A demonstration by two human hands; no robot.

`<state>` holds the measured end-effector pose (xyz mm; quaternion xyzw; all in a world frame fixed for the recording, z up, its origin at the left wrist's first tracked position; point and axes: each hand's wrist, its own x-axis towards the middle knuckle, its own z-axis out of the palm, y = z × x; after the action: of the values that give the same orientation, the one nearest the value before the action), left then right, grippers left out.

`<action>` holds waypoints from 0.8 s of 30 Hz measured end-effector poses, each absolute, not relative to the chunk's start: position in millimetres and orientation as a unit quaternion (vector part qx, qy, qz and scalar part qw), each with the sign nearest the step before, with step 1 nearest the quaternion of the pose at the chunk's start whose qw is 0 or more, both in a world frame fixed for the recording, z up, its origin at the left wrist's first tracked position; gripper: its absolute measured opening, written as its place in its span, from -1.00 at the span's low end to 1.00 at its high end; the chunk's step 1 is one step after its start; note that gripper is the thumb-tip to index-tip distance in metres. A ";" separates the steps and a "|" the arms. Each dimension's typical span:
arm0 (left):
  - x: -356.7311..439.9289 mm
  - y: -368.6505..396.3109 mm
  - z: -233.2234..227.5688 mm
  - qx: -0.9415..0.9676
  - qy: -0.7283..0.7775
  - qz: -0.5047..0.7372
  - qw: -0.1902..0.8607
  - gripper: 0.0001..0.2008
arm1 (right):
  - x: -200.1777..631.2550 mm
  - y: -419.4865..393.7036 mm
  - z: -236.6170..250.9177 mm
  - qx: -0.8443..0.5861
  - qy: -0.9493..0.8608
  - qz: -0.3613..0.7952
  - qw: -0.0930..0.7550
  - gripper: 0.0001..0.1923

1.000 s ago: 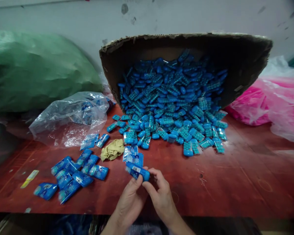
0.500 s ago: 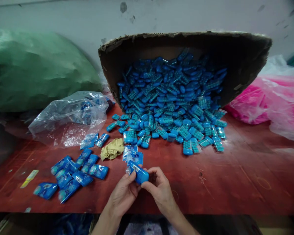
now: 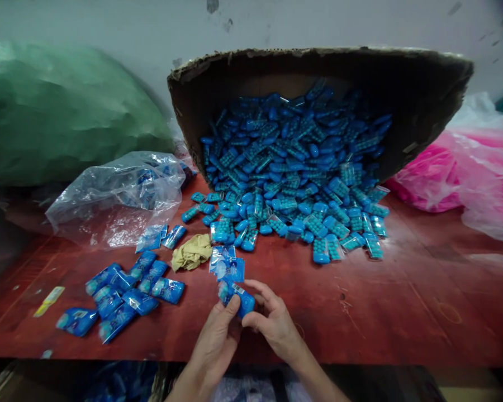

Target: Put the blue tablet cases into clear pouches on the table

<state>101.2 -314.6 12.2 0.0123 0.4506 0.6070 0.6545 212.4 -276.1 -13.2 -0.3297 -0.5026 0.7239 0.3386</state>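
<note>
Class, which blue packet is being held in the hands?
The packet between the left hand and right hand; no hand touches the other packets at left.

I have the carton (image 3: 427,100) at the back of the table (image 3: 402,312), before the wall (image 3: 109,22), a heap of containers (image 3: 293,162) extending from inside it onto the tabletop. Left of it I see a sack (image 3: 67,117) behind a plastic bag (image 3: 84,206); right, bundled bags (image 3: 486,178). Nearer me, a cloth (image 3: 191,252) lies left of some sleeves (image 3: 231,269); packets (image 3: 117,321) lie farther left, then possibly a cutter (image 3: 49,301). Before the sleeves, one container (image 3: 246,302) sits between the left hand (image 3: 216,329) and right hand (image 3: 274,321).
</note>
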 end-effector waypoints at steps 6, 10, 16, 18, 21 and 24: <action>111.0 -312.9 13.4 0.010 0.476 0.616 0.627 -0.80 | 210.5 -276.1 -13.0 -0.378 -0.588 0.632 0.335 -0.52; 93.3 -316.5 19.7 -0.002 0.482 0.622 0.617 -0.86 | 209.8 -276.1 -14.4 -0.370 -0.638 0.609 0.293 -0.49; 0.6 -331.9 42.5 -0.104 0.457 0.786 0.404 -0.54 | 209.2 -254.9 -6.0 -0.395 -0.774 0.432 0.242 -0.78; -13.4 -336.3 42.6 -0.156 0.459 0.787 0.381 -0.50 | 201.3 -242.2 -4.2 -0.402 -0.817 0.358 0.207 -0.75; 3.5 -337.3 28.9 -0.178 0.488 0.723 0.456 -0.69 | 183.5 -226.0 -8.1 -0.425 -0.864 0.242 0.121 -0.78; 41.2 -330.9 7.6 -0.121 0.501 0.631 0.579 -0.88 | 168.8 -219.8 -17.2 -0.446 -0.875 0.179 0.065 -0.88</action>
<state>41.2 -330.9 7.6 -0.1212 0.5012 0.6314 0.5792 168.8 -219.8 -17.2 -0.4462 -0.8746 0.1786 0.0646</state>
